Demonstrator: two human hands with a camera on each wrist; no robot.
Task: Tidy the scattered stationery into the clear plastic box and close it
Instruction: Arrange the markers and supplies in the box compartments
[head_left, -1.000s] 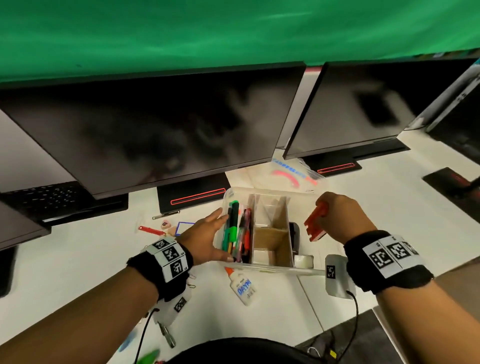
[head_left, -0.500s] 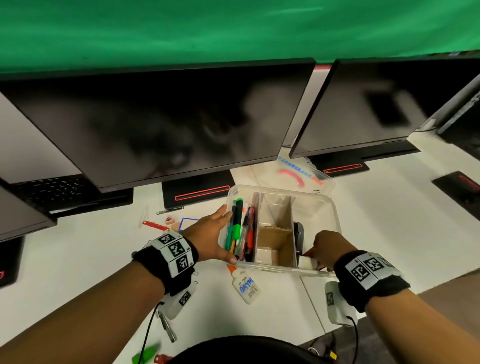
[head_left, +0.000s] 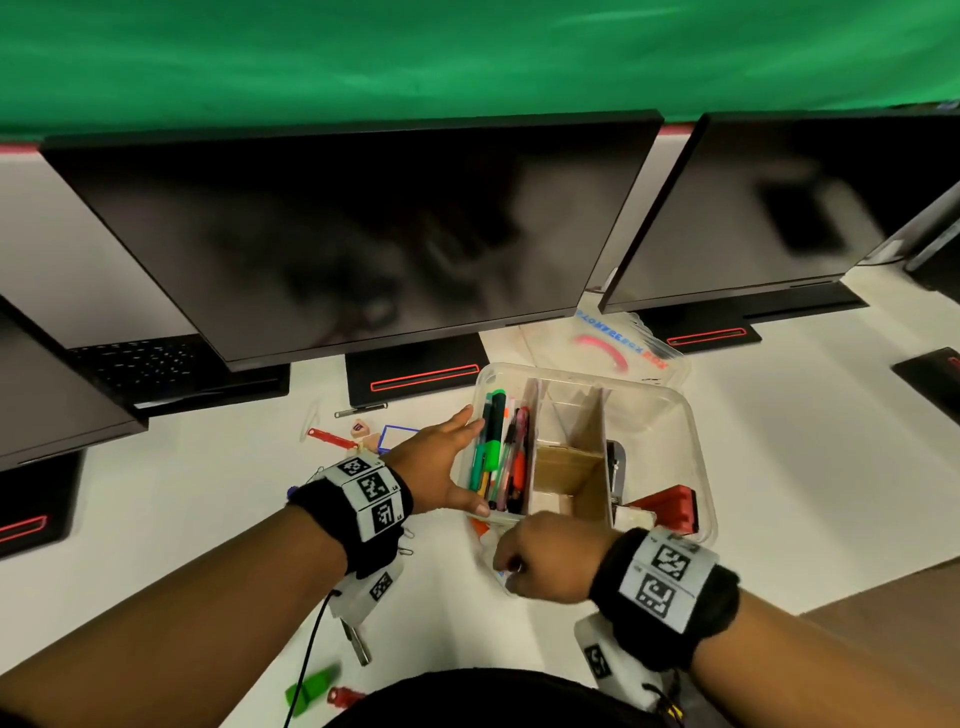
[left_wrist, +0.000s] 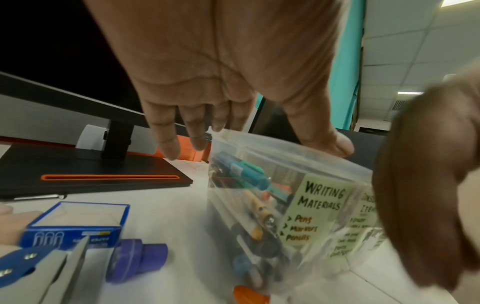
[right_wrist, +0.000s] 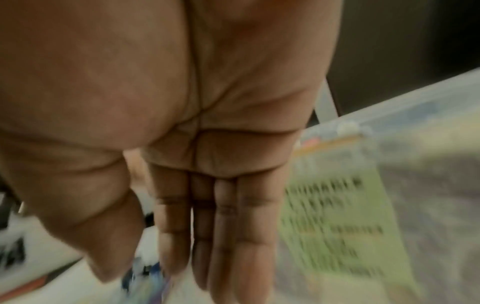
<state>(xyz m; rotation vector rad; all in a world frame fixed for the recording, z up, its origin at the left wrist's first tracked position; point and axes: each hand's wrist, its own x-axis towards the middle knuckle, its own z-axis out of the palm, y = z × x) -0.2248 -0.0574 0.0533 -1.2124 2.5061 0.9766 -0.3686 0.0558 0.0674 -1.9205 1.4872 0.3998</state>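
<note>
The clear plastic box (head_left: 698, 467) stands open on the white desk, split by cardboard dividers. Pens and markers (head_left: 493, 452) fill its left compartment, and a red stapler (head_left: 670, 506) lies in the right one. My left hand (head_left: 441, 467) rests straight fingers along the box's left wall (left_wrist: 259, 148), with the thumb on the near rim. My right hand (head_left: 540, 561) hovers low in front of the box over the white glue bottle, whose orange cap (head_left: 480, 526) shows. In the blurred right wrist view its fingers (right_wrist: 223, 226) are straight and reach down to the bottle.
The box's lid (head_left: 613, 348) lies behind it, under the monitors (head_left: 337, 234). A blue paper-clip box (head_left: 400, 438), a red tool (head_left: 330, 439) and small erasers (head_left: 360, 428) lie left of the box. Scissors (left_wrist: 31, 267), a purple roll (left_wrist: 137, 259) and a green item (head_left: 311, 688) lie nearer me.
My right hand lowered the red stapler into the right compartment, let it go, then moved left to the glue bottle in front of the box. The left hand stayed on the box.
</note>
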